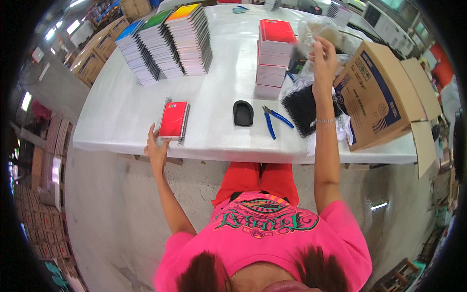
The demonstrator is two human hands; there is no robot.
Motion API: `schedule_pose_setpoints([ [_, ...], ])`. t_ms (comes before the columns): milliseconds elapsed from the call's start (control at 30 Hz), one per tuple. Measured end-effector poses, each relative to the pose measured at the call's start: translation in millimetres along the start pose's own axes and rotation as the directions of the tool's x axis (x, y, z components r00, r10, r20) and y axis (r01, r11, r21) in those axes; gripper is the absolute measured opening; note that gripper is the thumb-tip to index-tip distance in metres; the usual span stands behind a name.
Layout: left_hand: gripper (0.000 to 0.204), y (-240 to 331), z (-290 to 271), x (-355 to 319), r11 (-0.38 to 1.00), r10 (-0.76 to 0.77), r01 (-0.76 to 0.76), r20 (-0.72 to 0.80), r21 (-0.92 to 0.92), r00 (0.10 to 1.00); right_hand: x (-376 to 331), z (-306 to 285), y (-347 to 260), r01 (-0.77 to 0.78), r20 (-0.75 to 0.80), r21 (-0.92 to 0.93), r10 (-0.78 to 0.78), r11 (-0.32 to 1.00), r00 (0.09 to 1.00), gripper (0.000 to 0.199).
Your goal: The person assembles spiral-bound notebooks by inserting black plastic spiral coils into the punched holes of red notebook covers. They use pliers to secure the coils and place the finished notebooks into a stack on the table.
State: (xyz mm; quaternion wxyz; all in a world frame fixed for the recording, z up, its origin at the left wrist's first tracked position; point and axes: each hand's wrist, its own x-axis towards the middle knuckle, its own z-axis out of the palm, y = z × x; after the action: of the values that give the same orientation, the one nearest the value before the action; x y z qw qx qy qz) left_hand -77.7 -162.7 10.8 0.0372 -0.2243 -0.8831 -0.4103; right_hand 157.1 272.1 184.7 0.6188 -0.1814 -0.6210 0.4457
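Head-worn fisheye view, looking steeply down and forward from just above the wearer's pink T-shirt (262,238) at six o'clock; the near, white-topped worktable (219,97) spans nine through twelve to three o'clock.

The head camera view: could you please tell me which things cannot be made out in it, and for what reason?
All in the head view:
- Right hand: whether it pinches the clear plastic or something thin; that spot is blurred.
- Cardboard box: its contents, hidden by its walls.
- Black bundle: its middle, covered by the right forearm.
- Red notebook: its inside pages, hidden by the cover.
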Motion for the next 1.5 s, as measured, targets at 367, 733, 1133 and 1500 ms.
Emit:
schedule_pose_setpoints([
  [367, 0.055, 61.5, -25.8, -7.0, 0.942, 0.000, -0.097, -0.287, -0.322, 0.958, 69.2, 5.4, 10.4, -0.219, 0.468, -0.535, 0.502, 0.816, 0.727, 0.061],
  [733, 0.040, 249.0, 17.6, -41.4, 0.682, 0.687, -0.725, -0.255, -0.099, 0.681, -54.3, 2.4, -52.6, 0.208, 0.548, -0.199, -0.067, 0.958, 0.834, 0.027],
  [1133, 0.048, 203.7, 114.5, -72.3, 0.664, 0.644, -0.725, 0.354, 0.183, 0.679, -170.2, -46.5, 10.0, 0.062, 0.638, -0.269, 0.129, 0.961, 0.760, 0.032],
  [1500, 0.034, 198.1, 99.0, -69.7, 0.748, 0.547, -0.644, 0.399, 0.163, 0.736, -88.4, -203.9, 87.8, 0.129, 0.159, -0.974, 0.158, 0.184, 0.975, 0.035],
])
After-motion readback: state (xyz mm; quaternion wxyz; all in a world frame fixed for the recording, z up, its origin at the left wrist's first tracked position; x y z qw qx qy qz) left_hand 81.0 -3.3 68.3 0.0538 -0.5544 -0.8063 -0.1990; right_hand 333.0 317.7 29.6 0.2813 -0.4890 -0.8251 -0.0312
